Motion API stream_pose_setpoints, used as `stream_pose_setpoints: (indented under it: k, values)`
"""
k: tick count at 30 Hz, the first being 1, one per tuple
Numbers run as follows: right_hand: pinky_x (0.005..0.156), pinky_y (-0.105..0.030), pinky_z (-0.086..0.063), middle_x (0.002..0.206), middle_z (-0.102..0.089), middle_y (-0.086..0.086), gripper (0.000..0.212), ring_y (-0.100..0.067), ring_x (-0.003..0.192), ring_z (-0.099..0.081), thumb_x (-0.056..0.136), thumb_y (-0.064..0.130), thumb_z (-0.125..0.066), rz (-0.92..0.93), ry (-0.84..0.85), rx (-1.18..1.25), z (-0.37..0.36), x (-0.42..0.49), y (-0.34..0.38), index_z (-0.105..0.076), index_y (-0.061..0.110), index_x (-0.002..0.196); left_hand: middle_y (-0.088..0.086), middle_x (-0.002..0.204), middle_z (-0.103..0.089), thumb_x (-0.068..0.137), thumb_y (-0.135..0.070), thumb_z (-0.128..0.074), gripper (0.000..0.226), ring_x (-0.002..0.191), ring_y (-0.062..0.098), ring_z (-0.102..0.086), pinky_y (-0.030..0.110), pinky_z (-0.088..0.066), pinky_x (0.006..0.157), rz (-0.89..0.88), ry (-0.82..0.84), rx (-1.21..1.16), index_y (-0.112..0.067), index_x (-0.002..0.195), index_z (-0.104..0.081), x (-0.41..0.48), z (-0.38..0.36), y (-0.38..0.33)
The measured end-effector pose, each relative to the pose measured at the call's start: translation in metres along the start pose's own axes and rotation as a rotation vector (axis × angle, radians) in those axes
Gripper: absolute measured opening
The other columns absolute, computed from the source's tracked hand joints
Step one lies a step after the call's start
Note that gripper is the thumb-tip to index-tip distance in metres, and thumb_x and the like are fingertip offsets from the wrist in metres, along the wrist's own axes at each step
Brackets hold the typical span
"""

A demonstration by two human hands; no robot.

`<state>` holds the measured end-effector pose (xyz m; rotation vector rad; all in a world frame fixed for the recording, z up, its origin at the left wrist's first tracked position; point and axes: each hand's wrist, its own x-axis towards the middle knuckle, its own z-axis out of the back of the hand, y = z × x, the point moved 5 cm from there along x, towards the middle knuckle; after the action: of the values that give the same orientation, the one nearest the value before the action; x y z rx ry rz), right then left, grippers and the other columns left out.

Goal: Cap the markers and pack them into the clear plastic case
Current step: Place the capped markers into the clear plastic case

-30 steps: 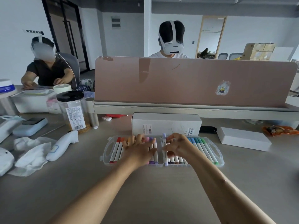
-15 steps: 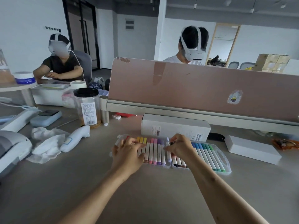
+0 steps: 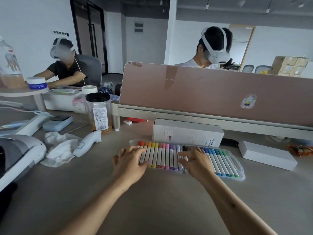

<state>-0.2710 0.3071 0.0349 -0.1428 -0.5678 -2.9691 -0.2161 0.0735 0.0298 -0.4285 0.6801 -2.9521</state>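
A clear plastic case point(image 3: 241, 168) lies open on the desk in front of me, in two halves side by side. Capped markers point(image 3: 162, 156) fill it in a row, red and orange at the left through pink and purple, then blue and green at the right. My left hand point(image 3: 129, 162) rests with spread fingers on the leftmost markers. My right hand point(image 3: 194, 161) lies flat with straight fingers on the markers at the middle, covering several of them. Neither hand grips a marker.
A white carton point(image 3: 188, 134) stands just behind the case, a flat white box point(image 3: 267, 155) to its right. At left lie a white handheld device point(image 3: 88, 143), crumpled tissue point(image 3: 59, 149) and a black-lidded jar point(image 3: 99, 112). A pink divider point(image 3: 211, 92) crosses the desk; two people sit beyond.
My left hand slid from the middle of the case to its left end. My right hand let go of the pale marker it pinched and flattened onto the row. The camera view tilted up and left.
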Motion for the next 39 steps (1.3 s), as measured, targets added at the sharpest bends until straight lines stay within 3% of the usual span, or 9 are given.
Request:
stream_pose_setpoints:
  k: [3, 8, 11, 17, 23, 29, 33, 36, 39]
  values:
    - [0.105, -0.037, -0.034, 0.138, -0.041, 0.004, 0.031, -0.022, 0.129, -0.036, 0.094, 0.05, -0.052, 0.017, -0.048, -0.068, -0.002, -0.006, 0.0, -0.06, 0.046, 0.124, -0.015, 0.141, -0.041, 0.093, -0.052, -0.053, 0.051, 0.132, 0.019, -0.032, 0.04, -0.026, 0.106, 0.053, -0.021, -0.013, -0.043, 0.142, -0.039, -0.004, 0.007, 0.012]
    - [0.101, -0.037, -0.031, 0.133, -0.039, 0.003, 0.03, -0.022, 0.125, -0.036, 0.097, 0.051, -0.044, 0.057, -0.132, -0.148, -0.009, -0.014, -0.001, -0.058, 0.047, 0.123, -0.012, 0.143, -0.041, 0.089, -0.062, -0.052, 0.058, 0.13, 0.02, -0.035, 0.041, -0.028, 0.105, 0.143, -0.035, -0.021, -0.041, 0.142, -0.039, -0.007, 0.012, 0.029]
    - [0.103, -0.038, -0.028, 0.138, -0.036, 0.004, 0.033, -0.021, 0.127, -0.032, 0.096, 0.053, -0.045, 0.064, -0.099, -0.149, -0.009, -0.011, -0.002, -0.054, 0.048, 0.127, -0.012, 0.144, -0.039, 0.085, -0.068, -0.052, 0.066, 0.131, 0.021, -0.032, 0.043, -0.027, 0.105, 0.184, -0.001, -0.037, -0.04, 0.143, -0.037, -0.005, 0.009, 0.035]
    - [0.107, -0.042, -0.024, 0.15, -0.027, 0.005, 0.059, -0.023, 0.135, -0.025, 0.09, 0.061, -0.048, 0.109, -0.1, -0.064, 0.006, -0.021, -0.023, -0.031, 0.043, 0.144, -0.008, 0.145, -0.036, 0.071, -0.081, -0.057, 0.088, 0.135, 0.024, -0.029, 0.044, -0.026, 0.107, 0.238, 0.042, -0.046, -0.042, 0.145, -0.031, 0.004, 0.01, 0.036]
    - [0.111, -0.047, -0.02, 0.154, -0.027, 0.0, 0.104, -0.029, 0.141, -0.021, 0.061, 0.088, -0.044, -0.16, -0.141, 0.012, 0.035, -0.041, -0.089, -0.019, 0.038, 0.149, 0.0, 0.154, -0.03, 0.053, -0.093, -0.057, 0.12, 0.142, 0.03, -0.025, 0.05, -0.027, 0.109, 0.32, 0.111, 0.013, -0.031, 0.15, -0.026, 0.006, 0.006, 0.042]
    - [0.116, -0.057, -0.009, 0.16, -0.018, -0.002, 0.135, -0.04, 0.146, -0.011, 0.033, 0.104, -0.034, -0.396, -0.061, 0.052, 0.03, -0.049, -0.127, -0.004, 0.04, 0.148, -0.001, 0.13, -0.054, 0.025, -0.107, -0.038, 0.123, 0.126, 0.028, -0.042, 0.049, -0.039, 0.103, 0.325, 0.121, -0.011, -0.038, 0.125, -0.056, 0.008, -0.001, 0.048]
    - [0.116, -0.055, -0.013, 0.156, -0.027, -0.012, 0.139, -0.04, 0.143, -0.02, 0.03, 0.1, -0.043, -0.479, -0.037, 0.093, 0.033, -0.049, -0.126, -0.002, 0.038, 0.147, -0.001, 0.132, -0.053, 0.041, -0.099, -0.055, 0.101, 0.126, 0.029, -0.038, 0.048, -0.032, 0.102, 0.333, 0.117, -0.012, -0.041, 0.125, -0.055, 0.003, 0.007, 0.041]
    - [0.113, -0.048, -0.019, 0.145, -0.036, -0.017, 0.127, -0.037, 0.136, -0.03, 0.045, 0.09, -0.061, -0.492, -0.054, 0.117, 0.039, -0.05, -0.12, -0.006, 0.037, 0.146, -0.001, 0.139, -0.048, 0.054, -0.085, -0.067, 0.094, 0.131, 0.03, -0.033, 0.046, -0.027, 0.1, 0.343, 0.1, -0.046, -0.039, 0.133, -0.05, -0.003, 0.014, 0.032]
    - [0.11, -0.049, -0.025, 0.14, -0.036, -0.016, 0.121, -0.036, 0.13, -0.033, 0.052, 0.077, -0.075, -0.434, -0.158, 0.163, 0.047, -0.053, -0.113, -0.01, 0.036, 0.145, 0.0, 0.141, -0.05, 0.06, -0.064, -0.082, 0.095, 0.123, 0.024, -0.04, 0.04, -0.031, 0.095, 0.326, 0.03, -0.28, -0.031, 0.141, -0.044, -0.001, 0.021, 0.027]
